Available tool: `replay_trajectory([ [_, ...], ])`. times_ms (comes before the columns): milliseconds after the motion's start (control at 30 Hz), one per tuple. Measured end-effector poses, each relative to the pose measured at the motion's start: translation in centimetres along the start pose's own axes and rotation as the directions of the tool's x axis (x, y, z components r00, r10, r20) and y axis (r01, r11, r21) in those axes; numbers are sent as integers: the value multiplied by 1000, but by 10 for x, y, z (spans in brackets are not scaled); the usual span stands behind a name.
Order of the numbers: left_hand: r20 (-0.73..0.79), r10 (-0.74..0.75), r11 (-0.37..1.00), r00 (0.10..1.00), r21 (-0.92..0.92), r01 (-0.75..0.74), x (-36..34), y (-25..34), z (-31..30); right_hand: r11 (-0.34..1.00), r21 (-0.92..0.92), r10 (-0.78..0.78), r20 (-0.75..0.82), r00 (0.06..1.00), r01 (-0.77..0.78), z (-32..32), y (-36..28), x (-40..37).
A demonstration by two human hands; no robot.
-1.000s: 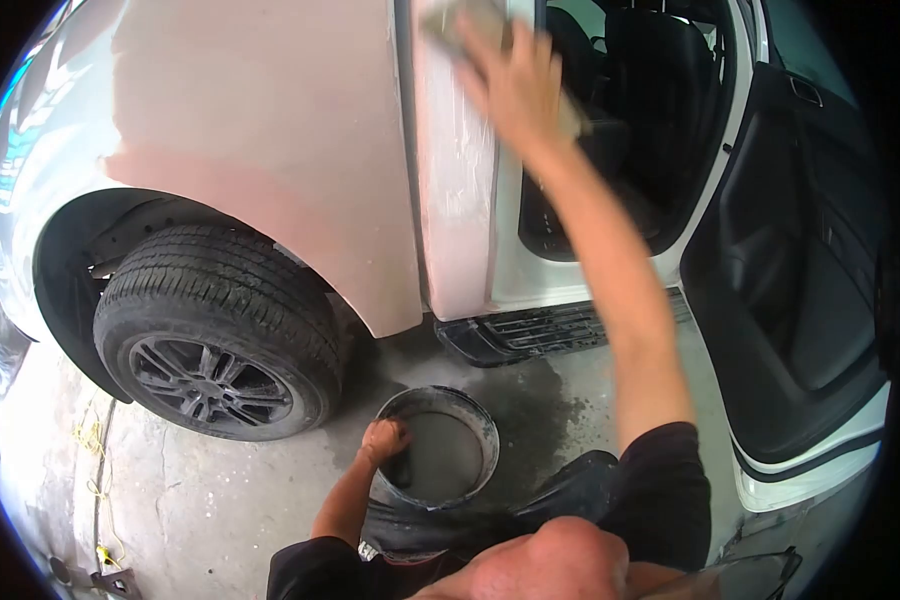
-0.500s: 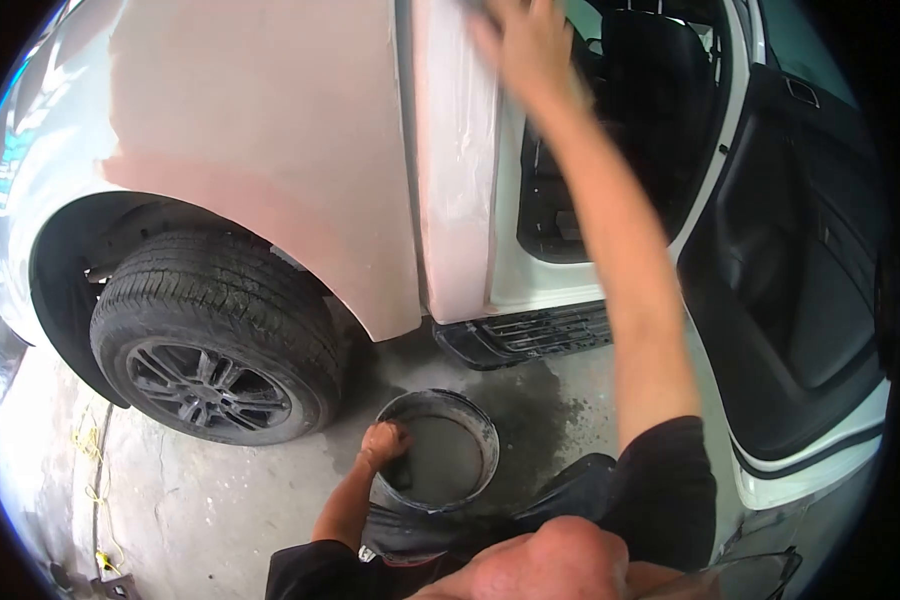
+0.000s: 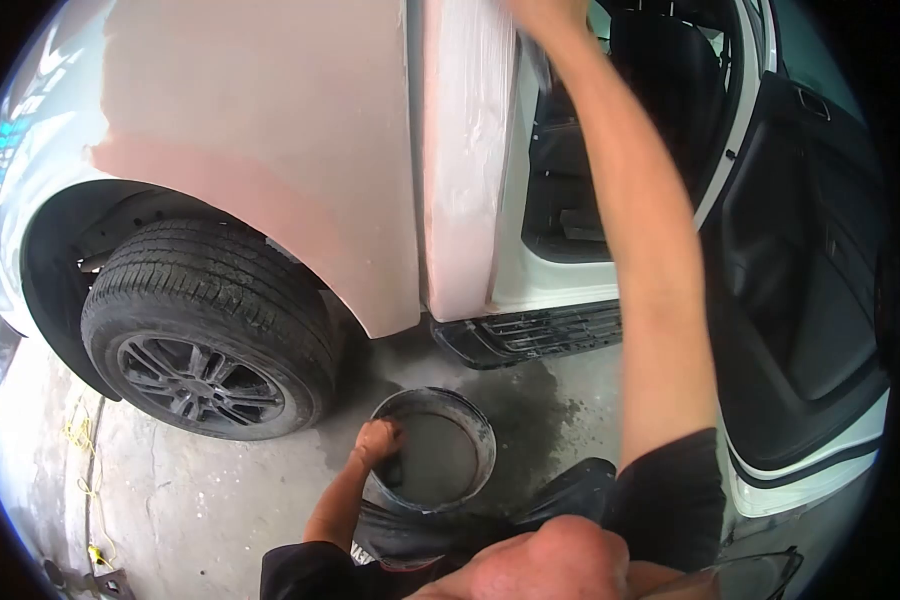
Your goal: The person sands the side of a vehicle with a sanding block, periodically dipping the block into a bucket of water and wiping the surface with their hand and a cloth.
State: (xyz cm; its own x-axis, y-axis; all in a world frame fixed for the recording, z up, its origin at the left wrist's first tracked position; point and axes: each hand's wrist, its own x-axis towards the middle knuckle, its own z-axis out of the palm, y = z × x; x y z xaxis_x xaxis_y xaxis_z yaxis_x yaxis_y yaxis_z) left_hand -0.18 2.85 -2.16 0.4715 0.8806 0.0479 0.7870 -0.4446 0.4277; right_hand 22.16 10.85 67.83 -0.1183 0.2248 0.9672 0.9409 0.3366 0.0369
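At the left inner side of a round bucket (image 3: 485, 455) of grey water, my left hand (image 3: 380, 441) is closed around a dark object that I cannot make out. My right hand (image 3: 555, 14) is raised to the top edge of the view, beside the wet, whitish-pink pillar (image 3: 462, 170) of a vehicle. Its fingers are cut off by the frame, so its grip is hidden. Pinkish-grey patches cover the body panel (image 3: 260, 120) to the left of the pillar.
A wheel (image 3: 205, 330) stands in the arch at left. A black side step (image 3: 530, 335) juts out below the door opening. The open door (image 3: 800, 260) is at right. Yellow cord (image 3: 88, 480) lies on the floor at lower left.
My right hand has moved up and slightly right, so that more of it is out of view. My left hand has stayed at the bucket. The whole view has shifted slightly.
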Motion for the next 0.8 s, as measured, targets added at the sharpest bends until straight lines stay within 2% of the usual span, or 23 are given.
replay_trajectory([
  [33,0,-7,1000,1000,3,7,1,-1,-7,998,-34,55,-120,991,-60,-18,-26,3],
  [133,1,-9,1000,1000,-11,9,-10,12,-9,995,-95,16,-105,994,-26,-1,-11,-17],
  [167,-18,-4,1000,1000,-10,4,-8,11,-10,979,-108,-184,-89,979,174,17,14,-47],
  [233,-26,0,1000,1000,-10,0,-8,14,-10,914,-277,-363,-240,900,295,40,20,-117],
  [333,-1,-25,1000,1000,-1,25,-9,8,-11,935,-228,-300,-97,949,272,25,9,-113],
  [367,5,-29,1000,1000,-5,29,-7,7,-9,931,-238,-313,-135,940,275,23,5,-84],
  [400,6,-34,999,999,-9,34,-4,7,-6,938,-207,-305,-107,946,279,25,6,-47],
  [433,-15,-32,999,999,-3,32,0,8,-4,997,-67,-37,131,991,46,-15,-41,-12],
  [467,-29,-29,1000,999,10,29,-2,6,-2,989,-41,-146,-48,988,144,-9,-37,2],
  [500,-47,-22,1000,999,21,23,-2,6,-3,991,-51,-128,-73,989,124,-6,-37,4],
  [567,-31,-5,1000,999,23,6,-5,9,-5,994,-72,-95,-112,989,87,4,-36,-3],
  [633,-28,-2,1000,1000,3,2,-8,10,-9,949,-221,-245,-76,967,223,37,-5,-72],
  [667,-30,-6,1000,1000,-22,5,-8,11,-11,908,-307,-349,-184,919,284,43,-2,-113],
  [767,-11,-6,1000,1000,3,7,-6,10,-3,890,-262,-417,-139,898,373,43,9,-149],
  [800,4,-5,999,1000,36,5,-6,5,-3,880,-293,-424,-126,897,375,38,6,-126],
])
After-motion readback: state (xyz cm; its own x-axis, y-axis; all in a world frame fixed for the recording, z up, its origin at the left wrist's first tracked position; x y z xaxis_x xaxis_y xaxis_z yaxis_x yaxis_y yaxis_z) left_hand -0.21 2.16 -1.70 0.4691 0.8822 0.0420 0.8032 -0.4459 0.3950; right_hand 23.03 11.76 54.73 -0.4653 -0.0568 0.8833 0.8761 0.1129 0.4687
